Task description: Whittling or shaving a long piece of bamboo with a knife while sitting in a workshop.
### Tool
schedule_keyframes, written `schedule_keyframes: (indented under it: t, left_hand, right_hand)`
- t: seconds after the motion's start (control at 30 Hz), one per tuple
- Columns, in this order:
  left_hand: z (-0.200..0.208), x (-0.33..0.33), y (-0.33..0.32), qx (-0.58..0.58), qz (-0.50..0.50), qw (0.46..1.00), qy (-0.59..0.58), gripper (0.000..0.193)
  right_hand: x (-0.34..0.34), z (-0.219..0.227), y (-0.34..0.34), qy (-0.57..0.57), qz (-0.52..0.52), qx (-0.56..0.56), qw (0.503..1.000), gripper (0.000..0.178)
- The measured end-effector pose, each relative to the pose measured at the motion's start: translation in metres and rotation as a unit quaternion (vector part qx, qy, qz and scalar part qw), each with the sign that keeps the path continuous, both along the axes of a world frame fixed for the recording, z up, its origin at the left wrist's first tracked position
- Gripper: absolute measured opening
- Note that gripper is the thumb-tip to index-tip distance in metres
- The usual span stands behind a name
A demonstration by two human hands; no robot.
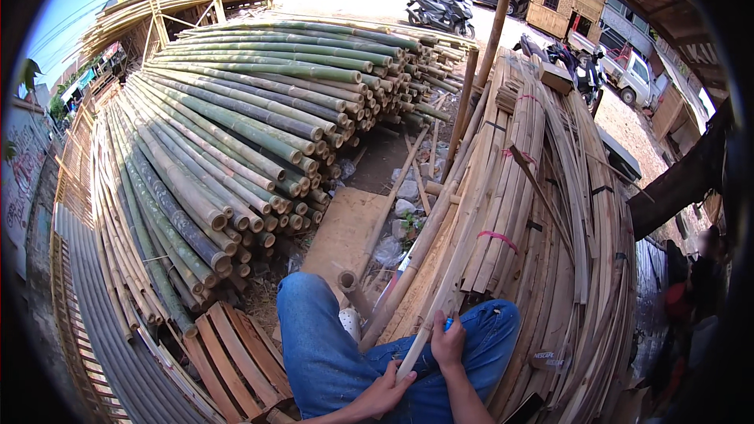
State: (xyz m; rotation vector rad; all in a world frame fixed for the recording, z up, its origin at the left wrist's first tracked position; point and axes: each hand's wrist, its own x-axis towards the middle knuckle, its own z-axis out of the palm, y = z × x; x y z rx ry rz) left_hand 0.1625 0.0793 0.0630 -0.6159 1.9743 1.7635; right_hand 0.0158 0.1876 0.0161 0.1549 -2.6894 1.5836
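Left hand gripping near end of bamboo strip, low over lap. Right hand closed around same strip just above. Strip runs up and right from jeans toward split-strip stack. Green pole pile at left, wooden pallet below it.

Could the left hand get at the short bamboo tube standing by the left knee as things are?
Probably yes, though not at once: the left hand grips the lower end of a pale bamboo strip and would have to let go. The short bamboo tube stands just beyond the knee, nothing covering it.
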Motion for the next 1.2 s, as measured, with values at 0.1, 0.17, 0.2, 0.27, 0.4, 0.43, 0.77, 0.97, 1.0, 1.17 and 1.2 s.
schedule_keyframes:
  t: [0.1,0.17,0.2,0.27,0.4,0.43,0.77,0.97,1.0,1.17,1.2]
  left_hand:
    - [0.009,-0.001,-0.007,0.088,-0.045,0.994,-0.053,0.068]
    - [0.005,-0.008,-0.003,0.090,-0.060,0.993,-0.038,0.069]
    - [0.001,-0.013,0.000,0.072,-0.048,0.996,-0.020,0.069]
    - [-0.015,-0.016,0.002,0.000,-0.057,0.997,0.052,0.063]
    - [-0.020,-0.017,-0.003,-0.133,-0.047,0.976,0.167,0.068]
    - [-0.028,-0.016,-0.004,-0.158,-0.050,0.966,0.197,0.070]
    - [-0.021,-0.029,0.004,0.032,-0.017,0.998,0.054,0.038]
    - [-0.028,-0.045,0.002,0.261,0.084,0.957,-0.091,0.035]
    - [-0.030,-0.049,0.003,0.265,0.087,0.956,-0.092,0.035]
    - [-0.038,-0.046,-0.002,0.173,0.066,0.982,-0.042,0.028]
    - [-0.036,-0.042,-0.004,0.173,0.066,0.982,-0.043,0.028]
  right_hand:
    - [0.012,-0.006,0.015,-0.041,0.024,-0.051,0.998,0.035]
    - [0.022,-0.014,0.027,0.009,0.034,-0.028,0.999,0.034]
    - [0.021,-0.020,0.030,-0.035,0.028,-0.057,0.997,0.032]
    - [0.025,-0.016,0.036,-0.105,0.023,-0.108,0.988,0.030]
    - [0.020,0.022,0.042,-0.022,0.080,0.011,0.997,0.029]
    - [0.019,0.020,0.046,-0.037,0.087,0.024,0.995,0.027]
    - [0.028,0.029,0.029,-0.171,0.143,0.140,0.965,0.028]
    - [0.037,0.009,0.022,-0.142,0.057,0.038,0.987,0.031]
    - [0.036,0.008,0.022,-0.144,0.060,0.041,0.987,0.031]
    - [0.032,0.013,0.021,-0.187,0.035,0.075,0.979,0.029]
    - [0.033,0.015,0.023,-0.188,0.035,0.074,0.979,0.029]
